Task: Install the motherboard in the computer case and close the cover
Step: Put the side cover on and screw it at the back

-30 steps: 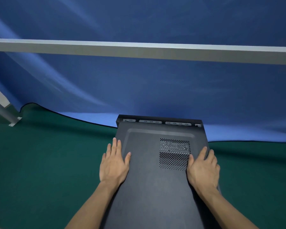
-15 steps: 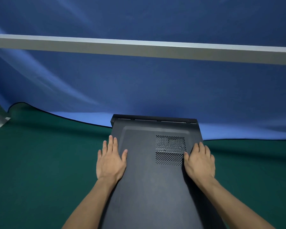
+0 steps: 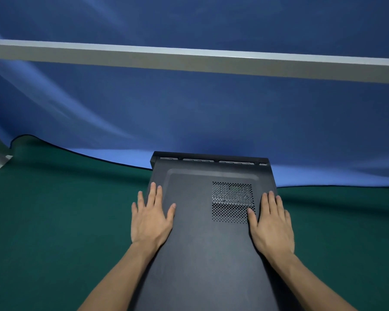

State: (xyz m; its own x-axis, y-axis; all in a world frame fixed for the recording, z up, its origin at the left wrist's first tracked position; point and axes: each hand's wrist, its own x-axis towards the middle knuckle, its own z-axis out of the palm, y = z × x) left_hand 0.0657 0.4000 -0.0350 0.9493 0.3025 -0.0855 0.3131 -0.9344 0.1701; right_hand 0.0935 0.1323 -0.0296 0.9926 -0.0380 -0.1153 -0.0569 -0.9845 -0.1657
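Cover (image 3: 202,254) lies flat on the case (image 3: 154,159) in the lower middle of the frame, on the green counter (image 3: 54,221). We press our left hand (image 3: 149,221) on its left edge and our right hand (image 3: 272,225) beside the vent (image 3: 231,202), fingers straight, gripping nothing.

Both bare forearms are reaching away from the near edge. The left hand (image 3: 150,221) is lying flat with fingers spread; the right hand (image 3: 271,225) is lying flat, fingers straight and together.
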